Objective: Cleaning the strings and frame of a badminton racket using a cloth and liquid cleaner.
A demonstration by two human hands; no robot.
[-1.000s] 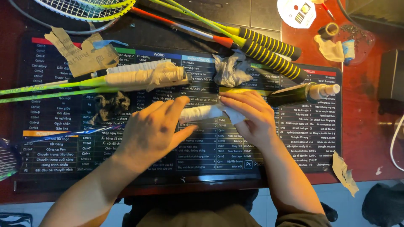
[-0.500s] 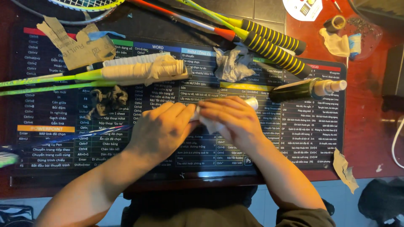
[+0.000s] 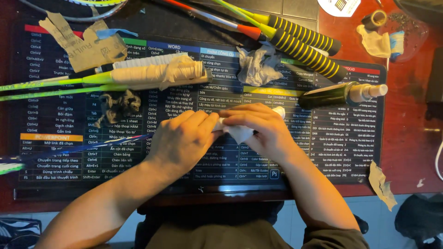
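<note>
My left hand (image 3: pixel 184 138) and my right hand (image 3: pixel 260 127) are closed side by side on a white-wrapped racket handle (image 3: pixel 240 132) that lies across a black desk mat (image 3: pixel 341 152) with coloured printed headings. White wrap or tissue shows between my fingers and at the handle's right end (image 3: pixel 278 110). Most of the handle is hidden under my hands. A thin blue and red racket shaft (image 3: pixel 106 144) runs out to the left from under my left hand.
Two racket handles with loose pale wrap (image 3: pixel 157 74) lie at the upper left on green shafts. Yellow and black striped handles (image 3: pixel 304 44) cross the top. A crumpled tissue (image 3: pixel 254 64), a dark spray bottle (image 3: pixel 341 93), cardboard scraps (image 3: pixel 80 44) and a tape roll (image 3: pixel 374 19) lie around.
Both hands have slid a little to the right along the handle and drawn together. Less of the white wrap shows between them now.
</note>
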